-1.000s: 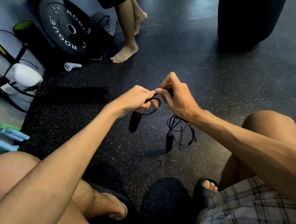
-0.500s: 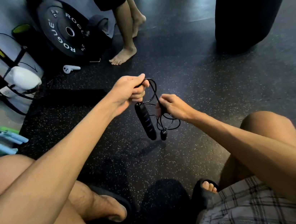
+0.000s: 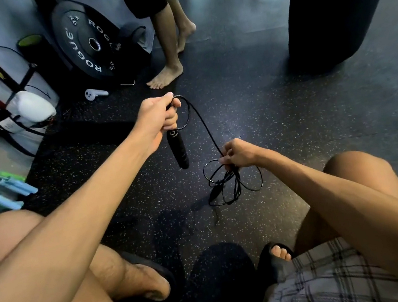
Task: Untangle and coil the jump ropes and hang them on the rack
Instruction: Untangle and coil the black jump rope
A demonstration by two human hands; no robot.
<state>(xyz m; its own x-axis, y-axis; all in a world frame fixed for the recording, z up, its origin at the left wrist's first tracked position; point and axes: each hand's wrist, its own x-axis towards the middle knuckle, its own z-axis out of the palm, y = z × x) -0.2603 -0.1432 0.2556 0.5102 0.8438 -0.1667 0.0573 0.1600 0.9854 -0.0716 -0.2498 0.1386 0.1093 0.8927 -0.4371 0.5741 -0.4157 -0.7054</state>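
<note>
Speckled black rubber flooring [image 3: 277, 120] spreads beneath us, with a dark punching bag [image 3: 333, 6] at the far right and a weight plate [image 3: 87, 41] at the far left. Our left hand [image 3: 157, 114] is clenched round the top of the black jump rope's handle [image 3: 179, 151], which hangs above the floor. Our right hand [image 3: 237, 153], lower, pinches the thin cord [image 3: 205, 127] above its dangling loops [image 3: 235, 181].

Left hand [image 3: 160, 113]: mid-frame, gripping the top of a black rope handle [image 3: 179, 151] that hangs down.
Right hand [image 3: 237, 154]: lower right of it, pinching the black cord [image 3: 205, 127].
Loops [image 3: 232, 182]: tangled, dangling below the right hand.
Upper left: weight plate [image 3: 87, 41].
</note>
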